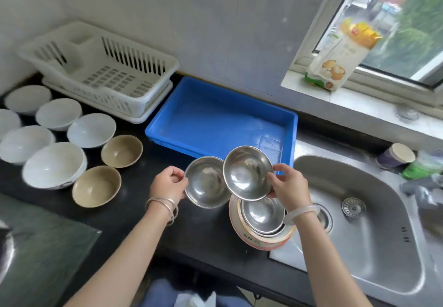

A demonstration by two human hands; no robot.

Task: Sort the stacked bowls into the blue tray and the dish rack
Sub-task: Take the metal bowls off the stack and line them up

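Meanwhile left hand (168, 183) gripped one steel bowl (205, 183) by its rim; right hand (288, 185) gripped a second steel bowl (247, 172), both above the remaining stack (262, 223), near the blue tray (223, 120); dish rack (100, 67) held nothing.

Dish rack (100, 72) white; tray (223, 120) bright blue; counter (134, 208) black; two small bowls (121, 151) tan-brown; larger bowls (91, 130) white, nearest one (54, 165) with dark marking low on side; held bowls (248, 172) shiny silver steel; stack's bottom bowl (261, 239) pinkish-orange with pale band; sink (359, 223) grey steel; carton (345, 55) white, yellow top, green base; cup (395, 155) purple, cream inside; wall tiles (215, 19) pale grey.
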